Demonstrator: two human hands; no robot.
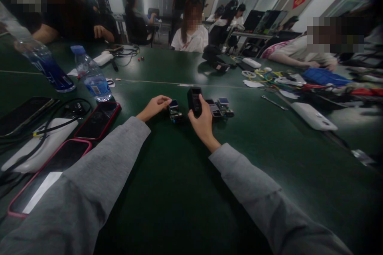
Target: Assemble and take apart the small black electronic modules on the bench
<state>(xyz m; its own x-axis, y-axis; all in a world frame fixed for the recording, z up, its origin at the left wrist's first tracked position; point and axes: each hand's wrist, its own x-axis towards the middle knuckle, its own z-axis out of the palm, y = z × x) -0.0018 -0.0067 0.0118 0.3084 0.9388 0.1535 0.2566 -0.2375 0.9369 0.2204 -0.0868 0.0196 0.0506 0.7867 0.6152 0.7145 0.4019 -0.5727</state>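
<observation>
My right hand (203, 121) is closed around a black plastic case (196, 101), held upright with its open-looking, recessed side towards me. To its left, my left hand (157, 106) has thumb and fingertips pinched at the top edge of a small circuit board (176, 116) with a dark screen at its upper end. Just right of my right hand, a second circuit board (226, 112) with a similar screen lies on the table, against a grey-and-black part (214, 108) that my hand partly hides.
Phones (97, 121), a white power bank (38, 143), cables and two water bottles (95, 79) crowd the left. On the right lie a wrench (273, 102), a white power strip (313, 116) and a blue tray (324, 76) among tangled wires. Several people sit beyond the green table (167, 183).
</observation>
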